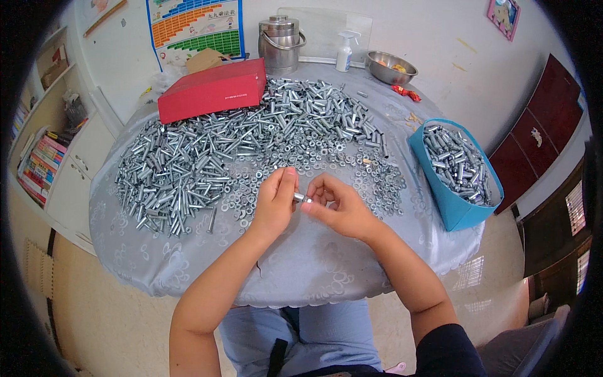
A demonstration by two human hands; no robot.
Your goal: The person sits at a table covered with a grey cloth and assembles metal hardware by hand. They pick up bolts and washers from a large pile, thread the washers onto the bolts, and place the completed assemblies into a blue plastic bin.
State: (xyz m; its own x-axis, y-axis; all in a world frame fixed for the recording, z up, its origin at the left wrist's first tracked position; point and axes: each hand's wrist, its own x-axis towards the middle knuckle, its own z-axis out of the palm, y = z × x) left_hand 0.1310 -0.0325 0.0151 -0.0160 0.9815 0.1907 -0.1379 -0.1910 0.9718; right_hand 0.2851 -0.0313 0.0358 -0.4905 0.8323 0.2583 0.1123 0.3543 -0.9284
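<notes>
Your L hand (275, 198) is holding a curled grip; your R hand (339, 204) is pinching just beside it, w/ both forearms (217, 273) slanting inward.

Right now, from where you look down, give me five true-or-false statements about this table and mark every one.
1. The left hand holds a short silver metal piece. True.
2. The right hand is inside the blue bin. False: it is by the exposed end of that piece, and the bin stands farther right.
3. Metal pieces lie inside the blue bin. True.
4. The spray bottle stands left of the steel canister. False: it stands right of it.
5. The red box sits at the far side of the heap from the hands. True.
</notes>
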